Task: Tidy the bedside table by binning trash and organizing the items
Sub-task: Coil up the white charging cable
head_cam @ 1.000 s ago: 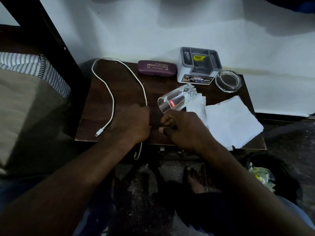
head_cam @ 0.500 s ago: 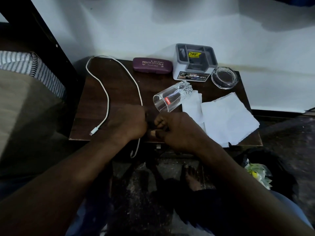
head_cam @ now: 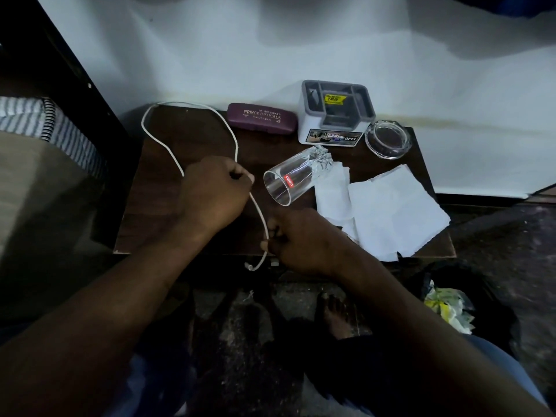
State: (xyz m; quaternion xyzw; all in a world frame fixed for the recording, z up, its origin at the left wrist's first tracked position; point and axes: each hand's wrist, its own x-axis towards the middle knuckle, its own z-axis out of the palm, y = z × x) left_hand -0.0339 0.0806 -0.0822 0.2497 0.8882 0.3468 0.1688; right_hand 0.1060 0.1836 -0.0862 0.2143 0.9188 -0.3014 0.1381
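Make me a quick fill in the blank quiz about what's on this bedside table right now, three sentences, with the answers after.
1. The left hand and right hand each grip the cable, whose colour is ____.
2. The drinking glass is not upright; it lies on its ____.
3. The spectacle case near the wall is ____ in colour.

Missing words: white; side; purple.

We see left hand [head_cam: 213, 188] and right hand [head_cam: 301, 239] bare, forearms [head_cam: 120, 296] bare too. We note blue-grey garment [head_cam: 505, 371] over legs, near left and near right; kind unclear. Bare foot [head_cam: 334, 317] shows near centre, dim.
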